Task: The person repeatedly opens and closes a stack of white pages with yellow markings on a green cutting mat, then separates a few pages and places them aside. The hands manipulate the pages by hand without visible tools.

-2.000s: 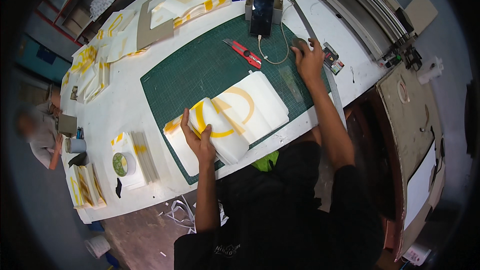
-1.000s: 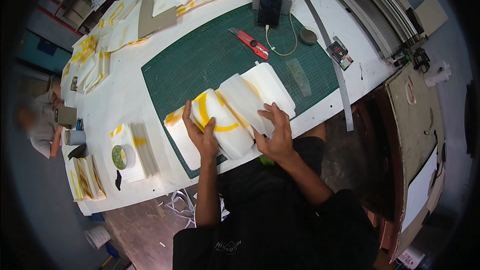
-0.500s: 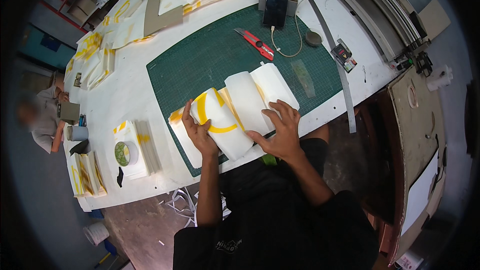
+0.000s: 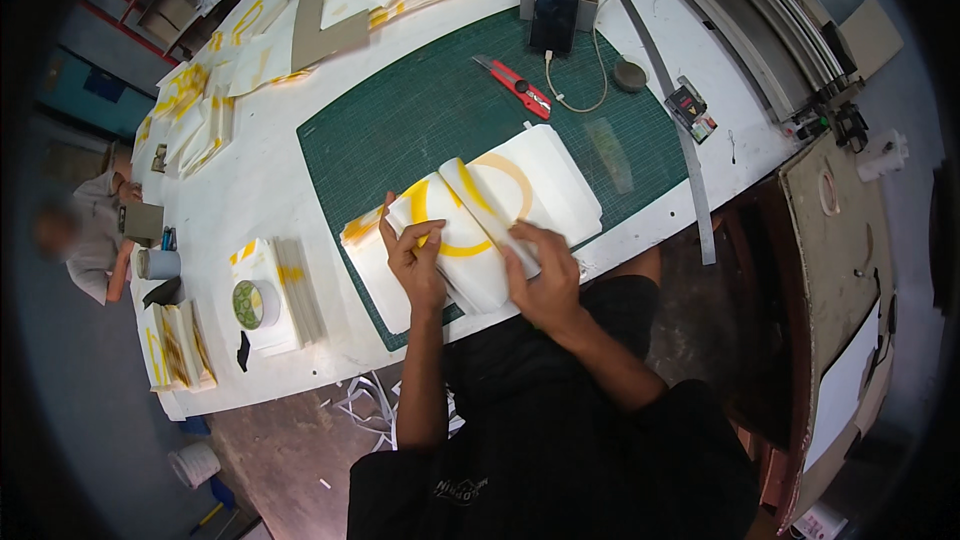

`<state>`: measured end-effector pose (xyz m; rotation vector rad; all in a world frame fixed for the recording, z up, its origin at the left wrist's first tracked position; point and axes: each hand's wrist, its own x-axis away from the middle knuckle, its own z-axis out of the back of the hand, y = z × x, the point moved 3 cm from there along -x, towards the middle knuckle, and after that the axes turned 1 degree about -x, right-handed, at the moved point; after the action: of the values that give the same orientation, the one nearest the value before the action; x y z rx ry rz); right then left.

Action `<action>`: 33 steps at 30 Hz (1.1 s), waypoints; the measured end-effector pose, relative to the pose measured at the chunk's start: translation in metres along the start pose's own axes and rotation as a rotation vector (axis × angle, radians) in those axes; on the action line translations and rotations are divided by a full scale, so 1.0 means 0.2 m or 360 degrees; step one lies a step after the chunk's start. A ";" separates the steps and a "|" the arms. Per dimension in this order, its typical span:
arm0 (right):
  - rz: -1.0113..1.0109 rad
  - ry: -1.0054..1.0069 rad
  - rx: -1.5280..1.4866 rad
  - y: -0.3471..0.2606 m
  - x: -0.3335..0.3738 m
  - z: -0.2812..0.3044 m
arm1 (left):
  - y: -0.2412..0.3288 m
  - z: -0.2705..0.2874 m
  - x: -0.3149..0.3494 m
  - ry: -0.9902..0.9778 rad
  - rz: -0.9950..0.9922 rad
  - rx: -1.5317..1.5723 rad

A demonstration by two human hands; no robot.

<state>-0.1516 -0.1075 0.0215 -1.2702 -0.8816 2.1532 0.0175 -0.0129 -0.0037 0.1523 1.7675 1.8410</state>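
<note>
White sheets with yellow and pale orange curved print lie in a stack on a green cutting mat, close to the table's near edge. My left hand is at the left part of the stack, thumb and a bent finger pinched around a curled sheet with a yellow arc, the index finger stretched up. My right hand grips the raised right edge of that sheet, its fingers slightly blurred. Beyond the stack rests a red utility knife, blade pointing left.
A phone on a stand with a cable, a round dark tin and a long metal ruler lie to the right. A tape roll sits on another paper stack at left. Further off, a person is beside the table.
My right hand has closed and moved slightly left, drawing the sheet's right part into a narrow curl. Pale orange print now shows beneath. My left fingers have bent inward.
</note>
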 end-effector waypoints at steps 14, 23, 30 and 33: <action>-0.0272 -0.0058 0.1037 0.22 -0.03 0.19 | -0.01 -0.03 0.00 0.0086 0.0092 0.0207; -0.0188 -0.0103 0.1038 0.24 0.00 0.16 | -0.02 -0.01 -0.01 -0.0004 0.0022 -0.0031; -0.0135 -0.0193 -0.0121 0.12 0.01 0.13 | -0.03 0.00 0.01 0.0001 -0.0052 -0.0101; -0.0075 -0.0187 -0.0107 0.11 0.01 0.11 | -0.04 0.00 0.00 0.0001 -0.0080 -0.0123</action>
<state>-0.1743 -0.1283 0.0121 -1.1521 -1.0297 2.1960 0.0210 -0.0127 -0.0118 0.0765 1.6827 1.8702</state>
